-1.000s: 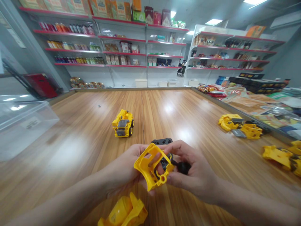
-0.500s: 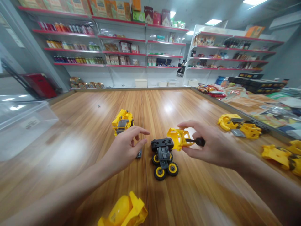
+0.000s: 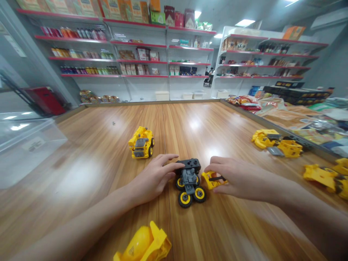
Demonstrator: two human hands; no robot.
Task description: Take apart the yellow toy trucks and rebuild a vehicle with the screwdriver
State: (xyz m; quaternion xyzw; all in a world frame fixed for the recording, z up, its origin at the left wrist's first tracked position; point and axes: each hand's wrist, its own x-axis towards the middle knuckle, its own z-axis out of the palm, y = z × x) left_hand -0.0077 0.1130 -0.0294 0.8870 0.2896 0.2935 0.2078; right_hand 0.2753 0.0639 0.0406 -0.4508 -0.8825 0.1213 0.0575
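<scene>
In the middle of the table stands a toy truck chassis [image 3: 190, 177], black and grey with yellow-hubbed wheels. My left hand [image 3: 156, 175] has its fingertips about the left end of the chassis's black top block. Just right of the wheels, my right hand [image 3: 231, 177] grips a yellow toy cab frame [image 3: 208, 181], low over the table. A thin black rod [image 3: 216, 178], like a screwdriver shaft, crosses that frame; its handle is hidden by my hand. Nearest to me lies a yellow mixer-drum body [image 3: 144, 243], cut off by the lower edge.
A yellow toy truck [image 3: 141, 142] stands beyond my left hand. More yellow toy vehicles [image 3: 289, 148] and parts [image 3: 319, 175] lie at the right. A clear plastic bin [image 3: 32, 145] is at the left edge. Stocked shelves [image 3: 141, 76] line the back.
My left hand has moved right and down onto the chassis, covering a small grey piece. My right hand has lowered the yellow frame from behind the chassis to its right side.
</scene>
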